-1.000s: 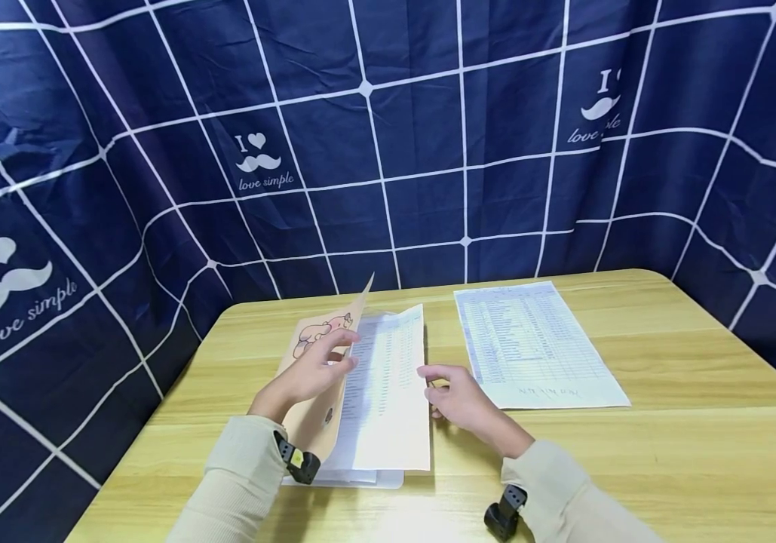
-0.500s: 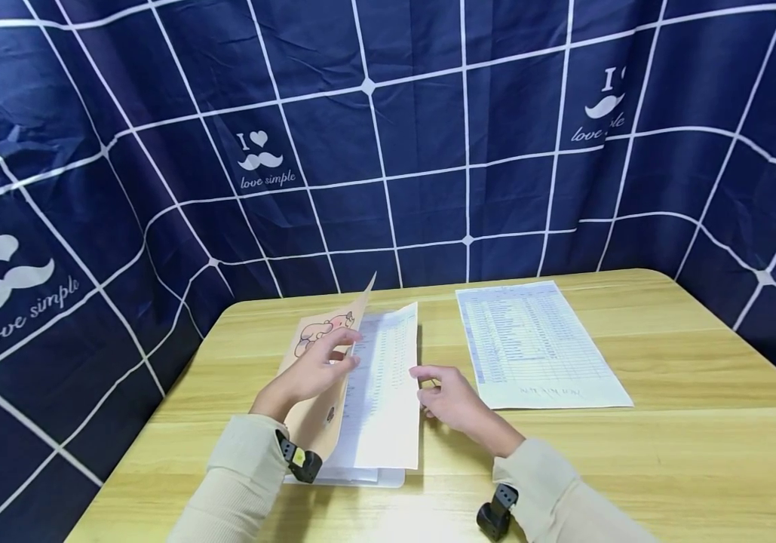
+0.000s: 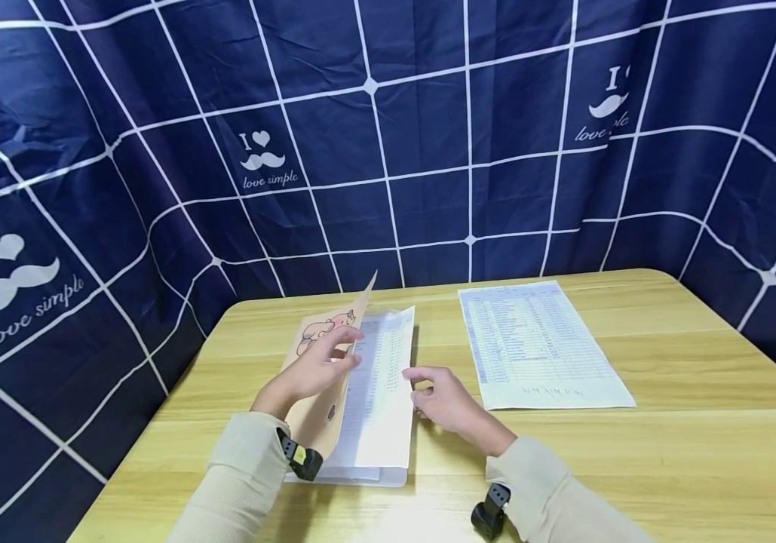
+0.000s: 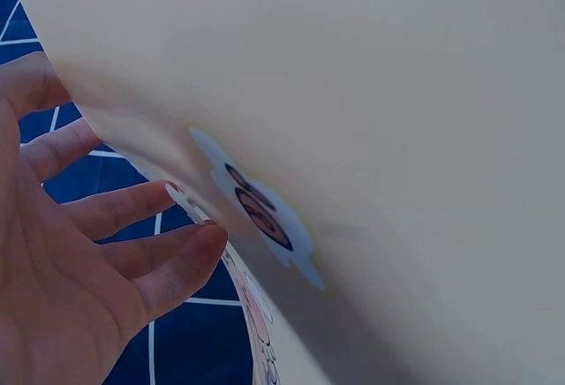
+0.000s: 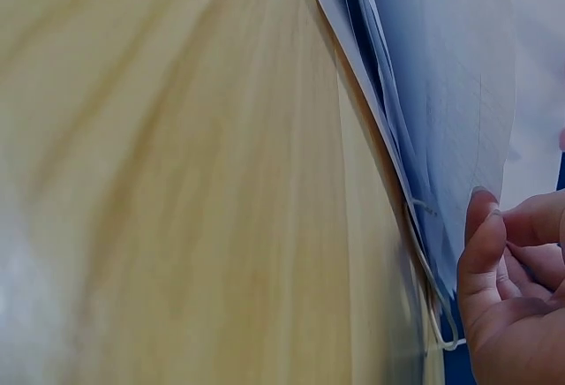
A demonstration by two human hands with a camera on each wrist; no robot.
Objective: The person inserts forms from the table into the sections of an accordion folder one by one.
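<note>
A file folder with a peach cover (image 3: 320, 411), printed with a pink cartoon animal, stands half raised on the left of the table. My left hand (image 3: 316, 369) holds that cover by its free edge, thumb and fingers at the rim; the left wrist view shows the cover's plain face with a small sticker (image 4: 265, 213). Between cover and clear back (image 3: 393, 477) lies a printed sheet (image 3: 384, 407) with columns of text. Its right edge is pinched between thumb and fingertips of my right hand (image 3: 452, 400). In the right wrist view, several papers (image 5: 375, 58) fan beneath it.
Another printed sheet (image 3: 530, 343), with handwriting along its near end, lies flat right of the folder. The wooden table (image 3: 686, 460) runs back to a dark blue curtain (image 3: 428, 188) with white grid lines, which also hangs at both sides.
My right hand has moved left with the sheet, bringing its right edge closer to the folder and further over the clear back. The left hand keeps its hold on the raised cover.
</note>
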